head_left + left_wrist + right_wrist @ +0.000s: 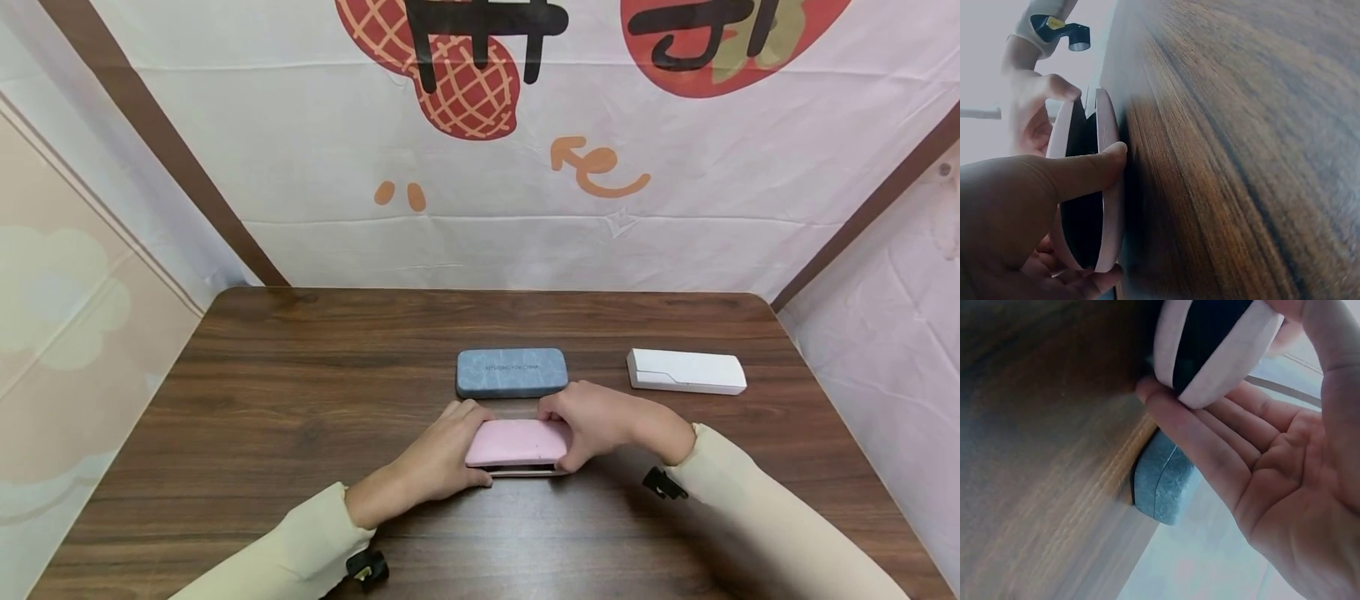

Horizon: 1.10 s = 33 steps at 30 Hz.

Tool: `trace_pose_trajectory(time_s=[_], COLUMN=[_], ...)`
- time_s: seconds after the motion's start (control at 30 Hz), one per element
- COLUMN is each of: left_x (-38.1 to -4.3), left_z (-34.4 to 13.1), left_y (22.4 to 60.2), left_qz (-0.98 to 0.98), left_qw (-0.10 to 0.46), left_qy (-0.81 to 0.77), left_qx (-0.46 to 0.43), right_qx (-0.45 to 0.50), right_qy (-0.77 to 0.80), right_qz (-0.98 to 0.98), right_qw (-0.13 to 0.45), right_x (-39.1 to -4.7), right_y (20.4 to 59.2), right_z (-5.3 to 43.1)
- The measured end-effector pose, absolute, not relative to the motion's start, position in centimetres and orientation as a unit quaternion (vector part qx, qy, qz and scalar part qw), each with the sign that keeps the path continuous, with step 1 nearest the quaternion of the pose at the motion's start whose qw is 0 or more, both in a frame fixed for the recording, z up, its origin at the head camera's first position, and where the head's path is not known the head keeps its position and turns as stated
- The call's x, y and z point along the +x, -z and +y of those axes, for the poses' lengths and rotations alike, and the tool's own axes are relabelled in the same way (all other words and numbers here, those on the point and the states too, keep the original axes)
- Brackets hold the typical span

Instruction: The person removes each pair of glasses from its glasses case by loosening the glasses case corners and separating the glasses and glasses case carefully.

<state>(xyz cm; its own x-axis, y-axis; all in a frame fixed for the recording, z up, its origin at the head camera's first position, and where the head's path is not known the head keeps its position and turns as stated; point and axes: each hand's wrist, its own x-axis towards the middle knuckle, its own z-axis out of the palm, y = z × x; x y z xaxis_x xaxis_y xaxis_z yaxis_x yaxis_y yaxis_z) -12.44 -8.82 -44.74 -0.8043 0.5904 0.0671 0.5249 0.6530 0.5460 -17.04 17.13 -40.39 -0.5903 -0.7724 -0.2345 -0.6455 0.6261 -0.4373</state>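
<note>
A pink glasses case point(517, 443) lies on the table between the two hands, its lid slightly raised along the near side. My left hand point(448, 454) grips the left end, with the thumb on the lower half at the front and fingers at the back. At the other end my right hand point(596, 423) holds the case between thumb and fingers. The left wrist view shows the dark gap between the shells of the pink case point(1110, 219). Fingers of the right hand point(1272, 456) lie behind the case in the right wrist view. Its contents are hidden.
Just behind the pink case rests a blue glasses case point(512, 372), closed. To the right is a white oblong box point(686, 372) with a line along its front. The brown wooden table point(300, 383) ends at a printed cloth backdrop point(510, 250).
</note>
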Motion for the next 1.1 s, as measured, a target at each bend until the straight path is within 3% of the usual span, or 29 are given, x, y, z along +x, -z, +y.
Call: trace_pose_trajectory(time_s=[0.67,1.1], left_x=[-12.5,-12.5], left_z=[-8.8,-9.1], left_y=[44.7,44.9], left_qz=[0.91,0.903], left_qw=[0.081,0.063], left_qy=[-0.284,-0.314], left_qx=[0.293,0.288], right_qx=[-0.376,-0.361], right_qy=[0.269,0.284], right_qz=[0.804,0.784], right_qw=[0.373,0.419], right_x=[-20.1,-21.5], right_y=[39.9,40.3], right_z=[17.5,17.5])
